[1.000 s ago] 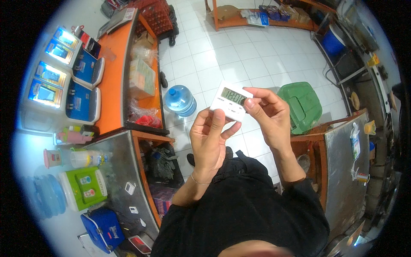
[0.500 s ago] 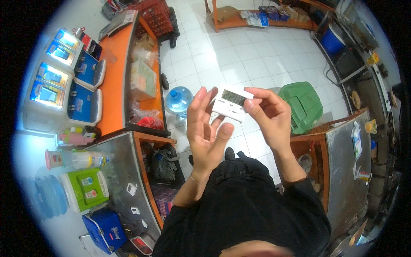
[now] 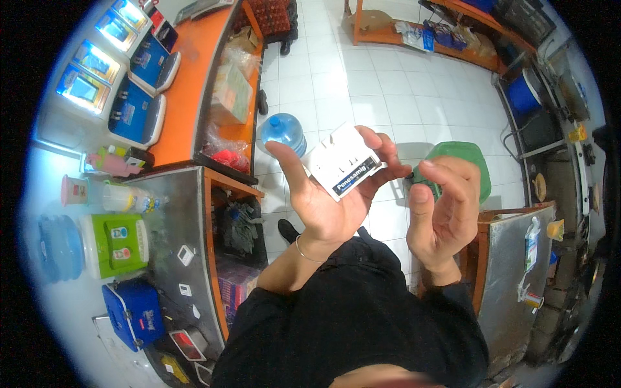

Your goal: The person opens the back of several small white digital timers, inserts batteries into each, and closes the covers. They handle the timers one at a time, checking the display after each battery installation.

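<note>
My left hand (image 3: 326, 216) cradles a white digital timer (image 3: 336, 155), turned back side up with a dark label strip visible, its fingers curled round the far edge. To its right, my right hand (image 3: 446, 220) is raised apart from the timer, its fingers loosely bent and spread from the thumb, with nothing visible in them. Beyond my hands on the tiled floor stand a blue water jug (image 3: 284, 129) and a green lidded bin (image 3: 462, 158), the latter partly hidden by my right hand.
An orange counter (image 3: 181, 116) with blue-and-white machines (image 3: 132, 113) is at left. Nearer, a steel counter (image 3: 168, 220) holds a blue cooler (image 3: 129, 310) and small white devices (image 3: 185, 254). At right are another steel counter (image 3: 511, 284) and a rack (image 3: 530, 149); a low shelf (image 3: 388, 35) is ahead.
The timer has flipped from screen up to back up and now rests in my left hand. My right hand has let go and moved right and down. The view has shifted slightly.
</note>
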{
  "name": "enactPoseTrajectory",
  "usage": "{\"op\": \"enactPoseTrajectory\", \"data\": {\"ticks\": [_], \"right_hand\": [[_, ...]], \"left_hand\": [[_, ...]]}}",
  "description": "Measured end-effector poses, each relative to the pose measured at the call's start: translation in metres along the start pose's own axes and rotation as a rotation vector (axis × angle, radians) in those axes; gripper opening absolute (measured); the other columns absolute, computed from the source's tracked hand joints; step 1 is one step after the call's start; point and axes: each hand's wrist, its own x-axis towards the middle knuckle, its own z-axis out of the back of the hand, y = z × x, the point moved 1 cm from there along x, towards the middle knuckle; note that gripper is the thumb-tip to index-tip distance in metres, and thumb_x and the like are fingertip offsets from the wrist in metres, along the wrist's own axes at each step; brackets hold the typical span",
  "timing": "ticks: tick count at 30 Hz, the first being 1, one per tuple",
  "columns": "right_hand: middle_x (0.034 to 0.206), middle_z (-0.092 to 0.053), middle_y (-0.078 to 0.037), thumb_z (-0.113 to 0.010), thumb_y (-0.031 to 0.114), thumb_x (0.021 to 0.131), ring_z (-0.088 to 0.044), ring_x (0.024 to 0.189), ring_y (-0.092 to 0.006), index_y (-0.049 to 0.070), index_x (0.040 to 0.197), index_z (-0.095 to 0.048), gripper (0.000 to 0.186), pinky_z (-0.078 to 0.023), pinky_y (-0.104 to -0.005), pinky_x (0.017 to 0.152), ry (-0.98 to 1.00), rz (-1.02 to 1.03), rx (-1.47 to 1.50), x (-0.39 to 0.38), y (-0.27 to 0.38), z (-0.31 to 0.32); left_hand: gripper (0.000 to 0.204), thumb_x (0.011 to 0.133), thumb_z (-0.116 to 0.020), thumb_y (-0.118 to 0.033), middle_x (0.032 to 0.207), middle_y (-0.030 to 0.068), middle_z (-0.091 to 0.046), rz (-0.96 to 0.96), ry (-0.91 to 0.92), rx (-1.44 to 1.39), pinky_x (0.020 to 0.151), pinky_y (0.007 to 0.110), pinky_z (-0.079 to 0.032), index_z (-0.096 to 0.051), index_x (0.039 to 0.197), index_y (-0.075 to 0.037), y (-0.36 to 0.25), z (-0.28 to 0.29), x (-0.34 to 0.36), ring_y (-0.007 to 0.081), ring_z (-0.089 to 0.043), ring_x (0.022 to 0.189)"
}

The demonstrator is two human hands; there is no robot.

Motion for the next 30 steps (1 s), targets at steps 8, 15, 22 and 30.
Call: {"op": "enactPoseTrajectory", "data": {"ticks": [8,15,22,30], "right_hand": [[0.094,-0.063,-0.015,-0.06,-0.008,0.085,-0.061,0.082,-0.0189,-0.003,0.109,-0.052,0.026,-0.049,-0.0263,0.07,-0.037,-0.106,0.276,-0.013,-0.001,-0.016],[0.096,-0.065,-0.015,-0.058,-0.011,0.082,-0.061,0.081,-0.023,-0.003,0.11,-0.052,0.03,-0.048,-0.03,0.071,0.092,-0.012,0.162,-0.01,0.002,-0.02],[0.095,-0.064,-0.014,-0.056,-0.013,0.08,-0.06,0.082,-0.024,-0.004,0.111,-0.053,0.033,-0.048,-0.0307,0.071,0.066,-0.063,0.062,-0.014,0.002,-0.031],[0.101,-0.062,-0.012,-0.054,-0.013,0.077,-0.059,0.086,-0.023,0.002,0.107,-0.05,0.034,-0.046,-0.0329,0.079,0.287,0.089,-0.037,0.001,0.003,-0.012]], "left_hand": [[0.103,0.078,-0.021,-0.087,0.083,0.0094,-0.064,-0.009,-0.272,0.021,0.071,0.028,-0.054,-0.061,0.108,0.003,-0.002,-0.007,-0.007,0.0153,-0.065,0.077],[0.106,0.08,-0.013,-0.086,0.081,0.0075,-0.063,-0.085,-0.252,0.197,0.066,0.021,-0.048,-0.061,0.106,0.005,-0.004,-0.004,-0.007,0.0134,-0.062,0.073],[0.106,0.081,-0.006,-0.084,0.088,0.008,-0.063,-0.239,-0.266,0.429,0.07,0.021,-0.044,-0.061,0.107,0.003,0.001,-0.001,-0.006,0.0124,-0.059,0.08],[0.091,0.09,-0.01,-0.075,0.093,0.007,-0.064,0.207,-0.311,0.182,0.067,0.029,-0.054,-0.059,0.113,-0.002,-0.007,-0.005,-0.006,0.0158,-0.064,0.079]]}}
